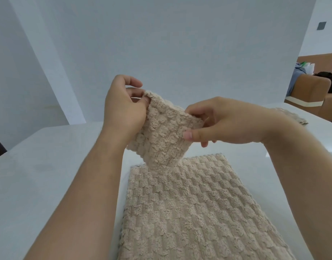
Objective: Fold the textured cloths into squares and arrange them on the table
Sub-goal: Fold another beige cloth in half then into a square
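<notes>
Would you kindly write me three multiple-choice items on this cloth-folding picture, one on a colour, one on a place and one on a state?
1. What colour is the held cloth?
A. blue
B. beige
C. green
2. Where does the second cloth lie?
A. at the far right of the table, behind the right wrist
B. on top of the held cloth
C. at the table's left edge
3. How is the held cloth?
A. flat and untouched
B. far end lifted, pinched by the left hand and the right hand
C. wholly in the air

Answers: 1 B, it is pale tan throughout; 2 A, it peeks out past the wrist; 3 B, its near part rests on the table.
</notes>
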`<action>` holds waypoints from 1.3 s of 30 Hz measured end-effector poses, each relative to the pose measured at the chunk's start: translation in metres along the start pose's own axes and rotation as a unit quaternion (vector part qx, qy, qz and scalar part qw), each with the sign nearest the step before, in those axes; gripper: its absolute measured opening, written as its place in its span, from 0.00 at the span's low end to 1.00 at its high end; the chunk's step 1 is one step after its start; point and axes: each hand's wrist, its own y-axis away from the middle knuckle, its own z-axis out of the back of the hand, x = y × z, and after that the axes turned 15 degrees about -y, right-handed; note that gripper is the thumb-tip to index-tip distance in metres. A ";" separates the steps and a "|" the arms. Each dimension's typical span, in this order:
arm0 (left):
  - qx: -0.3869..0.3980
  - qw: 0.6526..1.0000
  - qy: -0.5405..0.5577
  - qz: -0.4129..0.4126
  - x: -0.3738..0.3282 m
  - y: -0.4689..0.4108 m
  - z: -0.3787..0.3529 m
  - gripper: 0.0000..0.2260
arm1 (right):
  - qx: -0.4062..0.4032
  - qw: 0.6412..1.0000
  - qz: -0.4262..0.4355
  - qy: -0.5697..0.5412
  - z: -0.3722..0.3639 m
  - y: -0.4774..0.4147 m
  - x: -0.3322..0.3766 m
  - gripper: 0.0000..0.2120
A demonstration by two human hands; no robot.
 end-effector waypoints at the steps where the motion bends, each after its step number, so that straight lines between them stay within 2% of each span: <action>1: 0.001 1.000 0.013 0.013 0.002 -0.001 0.001 0.12 | -0.013 1.000 0.004 -0.003 0.001 0.000 0.001 0.13; 5: 0.012 0.998 0.049 0.050 0.004 -0.003 0.000 0.12 | -0.052 0.998 0.016 -0.012 0.002 -0.001 -0.001 0.15; 9: -0.002 0.997 0.055 0.061 0.003 -0.003 -0.003 0.11 | -0.126 0.991 0.016 0.047 -0.004 -0.009 -0.007 0.26; 12: 0.001 0.996 0.064 0.057 0.001 -0.003 0.000 0.10 | -0.198 0.976 0.038 0.082 -0.006 -0.013 -0.008 0.19; 13: 0.003 0.996 0.072 0.058 0.000 -0.003 0.002 0.11 | -0.208 0.973 0.036 0.092 -0.005 -0.014 -0.009 0.19; 16: 0.017 0.991 0.111 0.074 -0.003 -0.005 0.004 0.13 | -0.217 0.972 0.000 0.086 -0.002 -0.016 -0.016 0.29; 18: 0.027 0.988 0.125 0.085 -0.004 -0.006 0.003 0.13 | -0.228 0.972 -0.025 0.057 -0.002 -0.016 -0.017 0.31; 23: 0.040 0.986 0.133 0.092 -0.004 -0.004 -0.001 0.13 | -0.246 0.969 -0.013 0.005 -0.001 -0.018 -0.024 0.14; 25: 0.048 0.989 0.120 0.075 -0.004 -0.002 -0.002 0.13 | -0.229 0.973 -0.026 0.016 0.002 -0.016 -0.026 0.15; 29: 0.079 0.996 0.042 0.000 -0.009 0.006 -0.007 0.13 | -0.155 0.984 -0.049 0.068 -0.001 -0.014 -0.025 0.30; 30: 0.089 0.996 0.025 -0.016 -0.010 0.008 -0.009 0.13 | -0.146 0.986 -0.041 0.064 -0.003 -0.014 -0.023 0.30; 34: 0.115 0.993 0.021 -0.027 -0.013 0.013 -0.014 0.15 | -0.164 0.983 -0.014 0.084 -0.007 -0.018 -0.018 0.11; 37: 0.194 0.981 -0.009 -0.019 -0.011 0.015 -0.011 0.23 | -0.188 0.978 -0.001 0.092 -0.003 -0.016 -0.018 0.10; 39: 0.242 0.968 -0.057 -0.030 -0.009 0.016 -0.010 0.21 | -0.208 0.976 0.001 0.064 0.001 -0.016 -0.020 0.10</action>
